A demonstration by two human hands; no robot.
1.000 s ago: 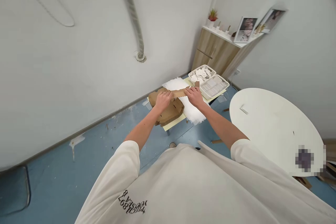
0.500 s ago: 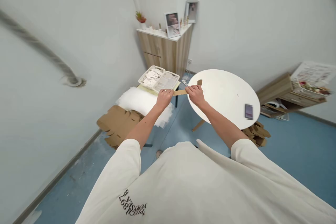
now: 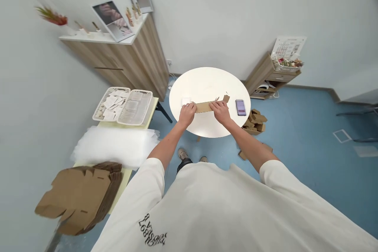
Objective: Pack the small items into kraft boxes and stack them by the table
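Note:
Between my two hands, above the round white table (image 3: 203,126), is a partly folded cardboard box (image 3: 203,107). My left hand (image 3: 188,114) is closed on its left end, with a ring on one finger. The right end is gripped by my right hand (image 3: 220,111), fingers curled over the top edge. A small brown flap (image 3: 226,99) sticks up just beyond my right hand. Behind my left hand, a small white item (image 3: 186,100) lies on the table. To the right of my hands is a phone (image 3: 240,107), its screen blurred out.
Left, a pale yellow side table (image 3: 152,113) bears an open white basket (image 3: 134,108) of white cards, white packing sheets (image 3: 115,145) and stacked flat cardboard boxes (image 3: 79,197). A wooden cabinet (image 3: 147,55) stands behind. Folded boxes (image 3: 255,121) fill a carton right of the round table.
My view has swung right, so the round table now sits straight ahead. Both hands have moved with the cardboard box over the table, and more of its flat side shows.

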